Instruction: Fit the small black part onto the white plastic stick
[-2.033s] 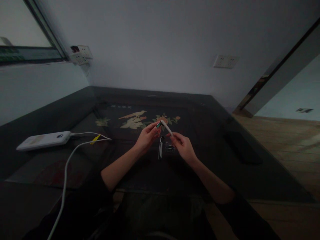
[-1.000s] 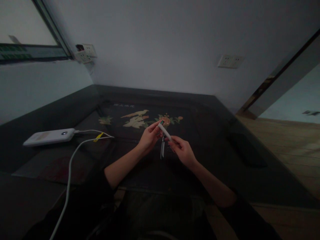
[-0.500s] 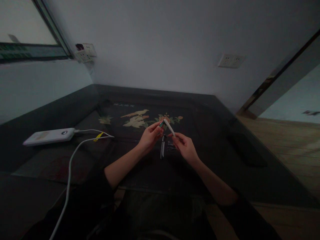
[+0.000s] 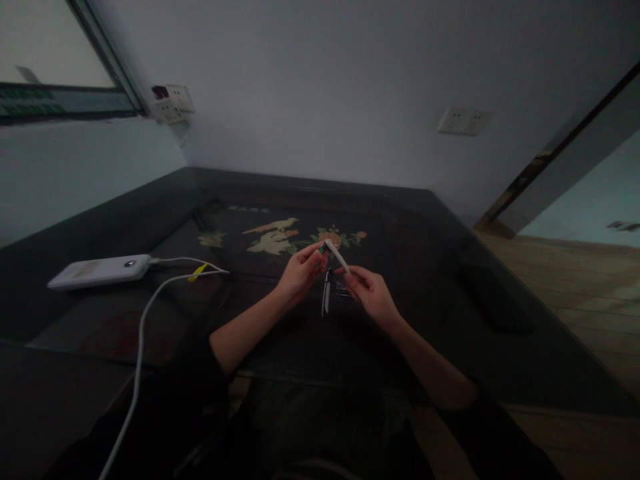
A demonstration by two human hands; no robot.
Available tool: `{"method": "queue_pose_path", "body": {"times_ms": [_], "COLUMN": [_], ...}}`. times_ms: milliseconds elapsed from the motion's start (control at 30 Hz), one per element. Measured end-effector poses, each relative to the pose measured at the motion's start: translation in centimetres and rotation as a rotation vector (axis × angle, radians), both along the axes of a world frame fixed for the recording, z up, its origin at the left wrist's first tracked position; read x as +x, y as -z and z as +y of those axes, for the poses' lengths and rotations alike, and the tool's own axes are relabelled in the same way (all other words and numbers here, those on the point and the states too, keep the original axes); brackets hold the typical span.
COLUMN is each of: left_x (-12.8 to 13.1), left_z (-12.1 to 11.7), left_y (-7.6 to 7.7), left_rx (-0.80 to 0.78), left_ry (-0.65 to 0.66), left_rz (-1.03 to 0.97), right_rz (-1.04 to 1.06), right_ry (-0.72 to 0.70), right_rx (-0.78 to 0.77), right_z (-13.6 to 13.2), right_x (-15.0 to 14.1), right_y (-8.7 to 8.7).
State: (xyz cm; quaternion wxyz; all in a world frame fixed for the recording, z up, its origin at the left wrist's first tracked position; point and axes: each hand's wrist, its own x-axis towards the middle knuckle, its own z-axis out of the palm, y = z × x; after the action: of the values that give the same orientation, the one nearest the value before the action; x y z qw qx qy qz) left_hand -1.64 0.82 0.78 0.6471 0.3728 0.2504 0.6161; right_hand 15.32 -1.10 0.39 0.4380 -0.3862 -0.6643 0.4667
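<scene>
My left hand (image 4: 299, 273) is closed in a pinch on a small dark piece with a green tint (image 4: 323, 248); the fingers cover most of it. My right hand (image 4: 373, 295) grips the lower end of a slim white stick-like piece (image 4: 337, 255). The far end of this white piece slants up and left, meeting the dark piece at my left fingertips; whether they are joined I cannot tell. Between and below my hands is a narrow black-and-white piece (image 4: 326, 298), roughly upright in the view. Its upper end comes near my fingers, and dim light hides its kind.
A white power bank (image 4: 100, 272) lies at the left of the dark table (image 4: 400, 360), with a white cable (image 4: 139, 340) and yellow tag (image 4: 198, 272) running toward me. At the right rests a dark flat object (image 4: 495, 300). Wall sockets (image 4: 464, 121) are behind.
Both hands stay almost in place. The white piece's upper end has shifted slightly down and left, and less of the green-tinted piece shows.
</scene>
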Motion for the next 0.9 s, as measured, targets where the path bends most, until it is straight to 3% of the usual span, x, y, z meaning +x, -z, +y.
{"method": "queue_pose_path", "body": {"times_ms": [267,533,767,900], "left_x": [-0.03,0.19,0.01,-0.08], "left_z": [0.09,0.15,0.17,0.25], "left_y": [-0.01,-0.38,-0.04,-0.01], "left_rx": [0.002,0.015,0.025,0.043], "left_ry": [-0.011,-0.021,-0.037,-0.038], "left_rz": [-0.006,-0.057,-0.016,0.001], "right_rz": [-0.08,0.064,0.009,-0.004], "right_ry": [0.107,-0.185,0.034,0.049], "right_rx": [0.108,-0.077,-0.003,0.045], "right_z": [-0.29,-0.41,-0.02,-0.16], "right_x": [-0.07,-0.2,0.0,-0.03], "right_y": [-0.08,0.0,0.04,0.19]}}
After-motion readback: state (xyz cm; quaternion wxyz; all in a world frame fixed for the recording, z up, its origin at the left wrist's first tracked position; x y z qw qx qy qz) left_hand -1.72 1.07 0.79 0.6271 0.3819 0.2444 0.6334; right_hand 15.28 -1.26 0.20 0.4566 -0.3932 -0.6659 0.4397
